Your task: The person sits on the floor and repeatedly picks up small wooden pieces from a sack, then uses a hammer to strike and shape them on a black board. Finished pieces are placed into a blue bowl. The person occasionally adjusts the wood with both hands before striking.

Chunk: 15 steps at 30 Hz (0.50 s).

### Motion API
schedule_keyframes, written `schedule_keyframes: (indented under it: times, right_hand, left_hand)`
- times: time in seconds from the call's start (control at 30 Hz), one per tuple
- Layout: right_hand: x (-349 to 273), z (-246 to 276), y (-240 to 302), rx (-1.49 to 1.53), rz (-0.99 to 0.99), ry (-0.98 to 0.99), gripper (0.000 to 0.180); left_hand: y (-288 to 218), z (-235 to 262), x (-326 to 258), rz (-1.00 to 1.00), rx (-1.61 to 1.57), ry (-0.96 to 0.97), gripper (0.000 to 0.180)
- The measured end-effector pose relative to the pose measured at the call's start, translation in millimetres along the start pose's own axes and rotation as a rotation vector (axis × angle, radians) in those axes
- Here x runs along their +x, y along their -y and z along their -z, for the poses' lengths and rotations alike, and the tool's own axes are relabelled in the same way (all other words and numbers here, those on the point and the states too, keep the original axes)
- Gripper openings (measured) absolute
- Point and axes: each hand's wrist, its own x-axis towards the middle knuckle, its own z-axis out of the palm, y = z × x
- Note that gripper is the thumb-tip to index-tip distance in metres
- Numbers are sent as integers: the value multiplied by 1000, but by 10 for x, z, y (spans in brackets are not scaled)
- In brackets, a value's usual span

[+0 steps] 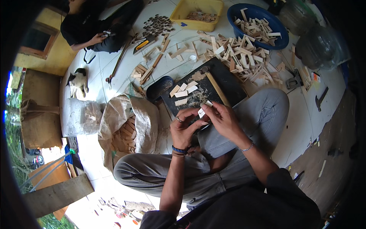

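Observation:
Above my lap, both hands are closed around a small pale wooden block (202, 112), pinched between the fingertips. My left hand (183, 129) grips it from the left, and my right hand (224, 121) has its thumb and fingers on the upper end. Part of the block is hidden behind the fingers. Just beyond the hands lies a black board (235, 88) dusted with sawdust. On it are several small wooden pieces (181, 102) and a hammer (216, 89) with a wooden handle, lying aslant.
An open sack (148, 120) of wood pieces stands at my left, beside a dark tray (155, 91). Beyond the board are a heap of wood strips (244, 57), a blue tub (231, 16) and a yellow bin (195, 25). A cat (79, 81) and another person (78, 30) are at the far left.

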Motion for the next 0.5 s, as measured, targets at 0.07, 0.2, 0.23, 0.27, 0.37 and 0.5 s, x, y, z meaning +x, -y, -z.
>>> schedule_keyframes:
  times: [0.07,0.2,0.23,0.27,0.37,0.5]
  right_hand:
    - [4,-16,-10,155,-41,1,33]
    - [-32,34,-48,146,-112,19,37]
    - [-33,31,-62,179,-116,18,37]
    - [-29,28,-77,210,-121,16,38]
    - [-22,28,-102,270,-191,25,38]
    - [-34,34,-70,271,-242,17,33]
  left_hand:
    - [-2,3,18,-33,-36,25,41]
    - [-10,13,51,-12,-10,41,33]
    - [-9,5,51,-38,13,29,30]
    - [-10,2,52,-33,38,17,29]
    - [-9,-14,74,-100,122,-17,26]
    - [-33,2,90,-127,207,25,27]
